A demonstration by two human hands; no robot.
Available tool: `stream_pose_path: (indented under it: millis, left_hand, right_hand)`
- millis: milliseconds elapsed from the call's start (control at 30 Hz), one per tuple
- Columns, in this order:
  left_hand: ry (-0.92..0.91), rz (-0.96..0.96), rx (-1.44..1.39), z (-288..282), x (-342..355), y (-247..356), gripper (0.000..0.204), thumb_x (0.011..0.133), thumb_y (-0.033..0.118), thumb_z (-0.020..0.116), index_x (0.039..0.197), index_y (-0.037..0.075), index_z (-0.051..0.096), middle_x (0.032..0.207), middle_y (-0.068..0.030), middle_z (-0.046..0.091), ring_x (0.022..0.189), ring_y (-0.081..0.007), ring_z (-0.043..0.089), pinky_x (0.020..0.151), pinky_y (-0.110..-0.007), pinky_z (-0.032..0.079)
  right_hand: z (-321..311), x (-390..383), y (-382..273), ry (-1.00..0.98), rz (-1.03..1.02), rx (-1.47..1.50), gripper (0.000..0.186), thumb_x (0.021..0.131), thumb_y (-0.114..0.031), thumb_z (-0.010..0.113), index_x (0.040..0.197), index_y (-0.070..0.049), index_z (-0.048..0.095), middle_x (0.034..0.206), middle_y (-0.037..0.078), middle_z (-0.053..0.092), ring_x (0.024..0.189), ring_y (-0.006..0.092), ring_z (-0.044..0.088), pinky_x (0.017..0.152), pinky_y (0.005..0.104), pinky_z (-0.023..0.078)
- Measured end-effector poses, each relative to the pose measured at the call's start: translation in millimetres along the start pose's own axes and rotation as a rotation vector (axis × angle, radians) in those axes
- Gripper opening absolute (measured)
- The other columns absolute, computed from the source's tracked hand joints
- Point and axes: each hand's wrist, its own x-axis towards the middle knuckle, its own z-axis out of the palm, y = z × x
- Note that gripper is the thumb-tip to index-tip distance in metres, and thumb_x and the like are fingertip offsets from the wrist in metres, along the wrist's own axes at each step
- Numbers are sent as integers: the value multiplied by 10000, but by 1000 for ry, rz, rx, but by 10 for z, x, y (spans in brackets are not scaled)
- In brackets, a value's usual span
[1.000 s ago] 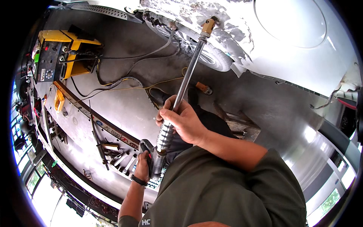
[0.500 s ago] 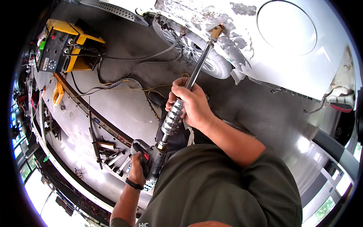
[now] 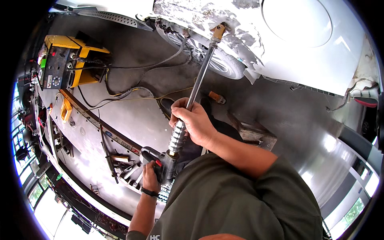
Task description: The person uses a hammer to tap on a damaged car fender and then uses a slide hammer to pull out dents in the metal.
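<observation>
A slide-hammer puller with a chrome rod (image 3: 200, 76) runs from a white car panel (image 3: 236, 44) with bare, patchy paint down to a black handle (image 3: 168, 170) with a red trigger. Its brass-colored tip (image 3: 218, 32) touches the patchy area. My right hand (image 3: 192, 122) is closed around the tool at the ribbed chrome sliding weight (image 3: 177, 138). My left hand (image 3: 149, 176), with a dark wristband, grips the black handle low beside my body.
A yellow-and-black machine (image 3: 74, 60) with hoses and cables stands at upper left. A wheel (image 3: 226, 64) sits under the car. An orange grinder-like tool (image 3: 216, 97), a rusty metal block (image 3: 256, 136), a long beam (image 3: 96, 118) and assorted tools (image 3: 126, 168) lie around me.
My right hand moved up the rod with the weight half a second ago, exposing rod above the handle. Now it is back down, with the weight near the handle again.
</observation>
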Motion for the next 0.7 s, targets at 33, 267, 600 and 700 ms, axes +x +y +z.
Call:
stream_pose_path:
  millis: [33,267,600,700]
  left_hand:
    - [2,1,8,8,-25,24,314,1031,329,566,1144,44,633,1060,-73,634,975,-180,621,876,-337,523]
    - [343,632,28,493,-125,399,515,991,205,628,1411,-1,413,1262,-136,607,1076,-228,613,936,-373,538]
    - [-453,-785,322,-42,451,391,514,1040,560,535,1178,81,665,914,-99,755,766,-255,743,721,-407,634]
    - [-199,-42,411,-57,300,12,553,1064,508,469,1277,30,647,1103,-124,737,962,-232,735,838,-378,611]
  right_hand:
    - [-37,34,-4,2,-2,8,172,971,-105,678,1098,-16,605,857,98,699,756,185,690,714,331,577]
    - [-155,301,-413,-29,-82,-161,434,932,-144,742,1258,17,505,1110,131,656,1040,185,646,850,335,547]
    - [-104,-158,-164,71,-116,-467,416,911,-169,730,1177,34,482,1006,115,603,872,167,643,807,343,529]
    - [-201,-225,-178,59,-50,-364,395,908,-181,728,1150,31,499,990,100,573,832,150,609,780,318,501]
